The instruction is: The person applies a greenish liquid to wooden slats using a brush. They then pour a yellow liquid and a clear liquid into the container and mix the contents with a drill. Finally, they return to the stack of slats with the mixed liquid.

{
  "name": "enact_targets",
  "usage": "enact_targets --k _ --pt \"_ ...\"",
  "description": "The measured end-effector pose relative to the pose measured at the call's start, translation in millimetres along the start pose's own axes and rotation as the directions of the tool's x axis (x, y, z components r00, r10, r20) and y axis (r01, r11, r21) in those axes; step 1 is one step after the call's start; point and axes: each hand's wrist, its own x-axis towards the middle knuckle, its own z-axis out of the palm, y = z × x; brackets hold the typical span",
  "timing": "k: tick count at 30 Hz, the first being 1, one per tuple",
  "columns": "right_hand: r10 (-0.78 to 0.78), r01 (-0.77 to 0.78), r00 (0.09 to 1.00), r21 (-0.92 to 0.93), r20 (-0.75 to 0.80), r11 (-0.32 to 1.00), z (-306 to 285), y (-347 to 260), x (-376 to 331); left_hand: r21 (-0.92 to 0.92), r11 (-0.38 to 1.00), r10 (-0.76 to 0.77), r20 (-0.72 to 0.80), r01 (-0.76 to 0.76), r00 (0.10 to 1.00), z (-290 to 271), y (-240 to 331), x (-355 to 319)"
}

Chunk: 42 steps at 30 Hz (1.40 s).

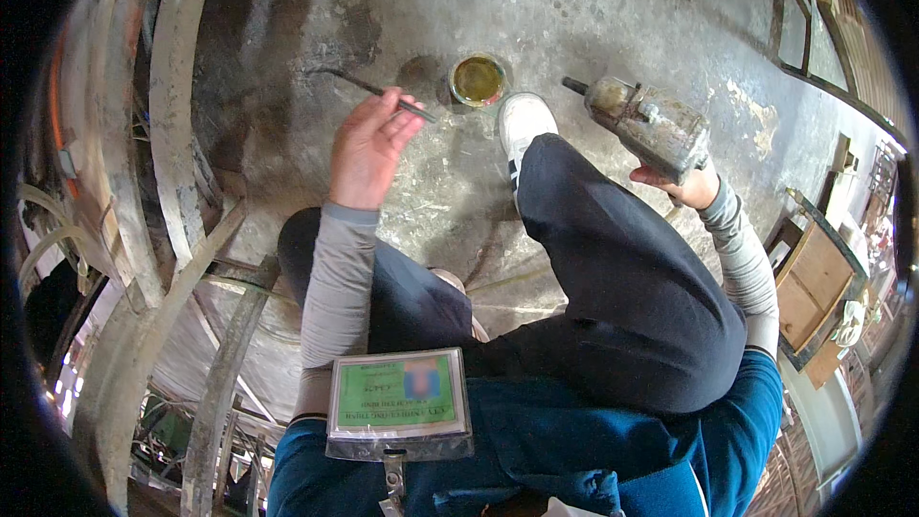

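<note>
Curved metal strips [172, 115] left, wooden box [814, 287] right, stained concrete floor [593, 10]

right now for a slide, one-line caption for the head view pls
Seated on a stained concrete floor, left hand holds a thin rod near a small tin; right hand grips a grimy power tool.

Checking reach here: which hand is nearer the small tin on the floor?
Left. The left hand, holding a thin rod, is just left of the tin; the right hand is farther right, holding a drill.
</note>
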Motion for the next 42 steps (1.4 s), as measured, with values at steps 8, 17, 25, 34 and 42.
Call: enact_targets --k 8,17,25,34,42 --pt "0.679 -0.680 0.731 -0.021 0.062 0.733 29 67 -82 0.099 0.995 -0.004 -0.161 0.021 0.987 -34 9 -34" --pt "0.596 -0.408 0.802 -0.686 0.046 0.602 -40 135 -148 0.213 0.973 -0.077 -0.044 0.085 0.996 -13 2 -25" --pt "0.090 -0.083 0.982 0.047 -0.164 0.995 -3 39 -15 -0.035 0.997 -0.064 0.095 0.068 0.993 32 -20 -3" --pt "-0.285 0.285 0.959 0.066 -0.013 0.956 31 -18 -8 -0.287 0.948 -0.092 0.171 0.139 0.981 54 -32 -10" --pt "-0.263 0.263 0.965 0.037 -0.001 0.964 31 -31 -3 -0.241 0.957 -0.124 0.163 0.162 0.979 58 -39 -14"
